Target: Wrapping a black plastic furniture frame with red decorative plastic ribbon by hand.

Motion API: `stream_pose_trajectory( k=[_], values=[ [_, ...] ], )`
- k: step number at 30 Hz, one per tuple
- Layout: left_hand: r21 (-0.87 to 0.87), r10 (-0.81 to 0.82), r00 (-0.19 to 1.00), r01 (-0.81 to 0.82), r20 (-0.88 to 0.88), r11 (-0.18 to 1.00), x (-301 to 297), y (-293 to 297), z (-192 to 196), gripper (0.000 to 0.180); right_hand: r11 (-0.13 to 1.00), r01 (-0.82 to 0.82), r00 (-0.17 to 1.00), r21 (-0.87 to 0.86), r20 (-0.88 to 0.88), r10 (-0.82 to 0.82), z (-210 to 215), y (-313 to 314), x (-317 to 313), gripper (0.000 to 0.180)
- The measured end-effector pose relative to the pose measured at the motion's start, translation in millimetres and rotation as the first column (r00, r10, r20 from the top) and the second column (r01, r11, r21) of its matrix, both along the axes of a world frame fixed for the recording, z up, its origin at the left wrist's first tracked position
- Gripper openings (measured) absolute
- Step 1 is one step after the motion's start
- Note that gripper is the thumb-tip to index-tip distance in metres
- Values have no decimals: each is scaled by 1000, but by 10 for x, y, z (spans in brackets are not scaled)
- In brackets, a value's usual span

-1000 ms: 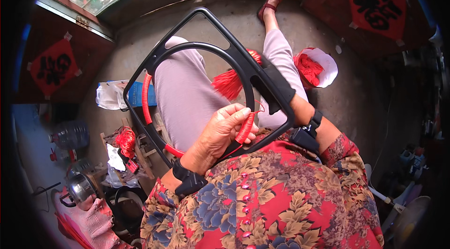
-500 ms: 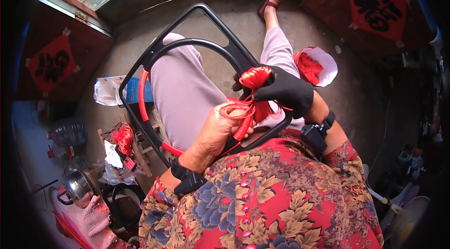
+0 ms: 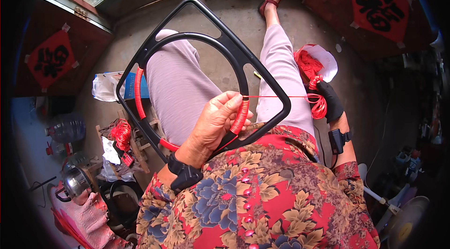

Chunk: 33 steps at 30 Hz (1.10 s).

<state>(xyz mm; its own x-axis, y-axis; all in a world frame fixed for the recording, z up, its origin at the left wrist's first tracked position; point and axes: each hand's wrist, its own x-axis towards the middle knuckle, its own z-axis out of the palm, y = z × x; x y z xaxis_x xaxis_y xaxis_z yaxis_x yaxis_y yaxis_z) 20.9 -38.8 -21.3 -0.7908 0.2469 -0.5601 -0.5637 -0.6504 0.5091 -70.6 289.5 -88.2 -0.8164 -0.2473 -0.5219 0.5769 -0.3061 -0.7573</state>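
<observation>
The black frame (image 3: pixel 232 46) is in front of the floral shirt (image 3: pixel 262 193), over the left thigh, with its near side close to the shirt. One rounded corner of it points straight away from the shirt, and another points to the right; its near side is partly hidden, so I cannot tell surely its long axis. Inside the outline is a round ring, dark and smooth, with a red winding (image 3: pixel 240 117) on its right part, in tight, shiny coils; this winding leans away from the shirt, its far end slightly to the right. A second red winding (image 3: pixel 139 94) covers part of the ring farther left. The left hand, bare and narrow, pinches the first winding near its far end. From there a thin red strand (image 3: pixel 276 96) goes taut to the right, nearly level across the front of the shirt, passing over the frame's edge and the right thigh. The right hand (image 3: pixel 332 102), in a black glove, is ahead and right of the shirt, closed around a looped red hank (image 3: pixel 319 106). Just beyond this hand, on the shirt's far right, a bucket (image 3: pixel 331 64) stands near; grey floor (image 3: pixel 225 12) extends ahead of the shirt, beyond the frame's far corner.
</observation>
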Motion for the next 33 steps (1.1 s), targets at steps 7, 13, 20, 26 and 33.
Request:
stream_pose_trajectory(
  k=[7, 13, 20, 26, 33],
  values=[
    [-36, 19, 1000, -19, 5, 999, -9, 1, 4, 15, 881, -47, 884, 471, -390, 256, 151, -837, -280, 34],
    [12, -70, 996, 69, 54, 998, -18, 26, -20, 15, 977, -201, 926, -68, -338, 167, 219, -1775, -341, 31],
    [105, -44, 998, 48, -34, 993, 55, 38, -70, 32, 473, -502, 817, -724, -216, 535, 329, -1774, -127, 50],
    [30, -37, 998, 36, 52, 999, 13, -8, -34, 17, 686, -575, 790, -446, -85, 607, 738, -1711, -223, 60],
    [-48, -9, 1000, 8, -10, 999, 31, 9, -36, 14, 748, -640, 733, 174, -155, 663, 820, -1288, 17, 53]
  ],
)
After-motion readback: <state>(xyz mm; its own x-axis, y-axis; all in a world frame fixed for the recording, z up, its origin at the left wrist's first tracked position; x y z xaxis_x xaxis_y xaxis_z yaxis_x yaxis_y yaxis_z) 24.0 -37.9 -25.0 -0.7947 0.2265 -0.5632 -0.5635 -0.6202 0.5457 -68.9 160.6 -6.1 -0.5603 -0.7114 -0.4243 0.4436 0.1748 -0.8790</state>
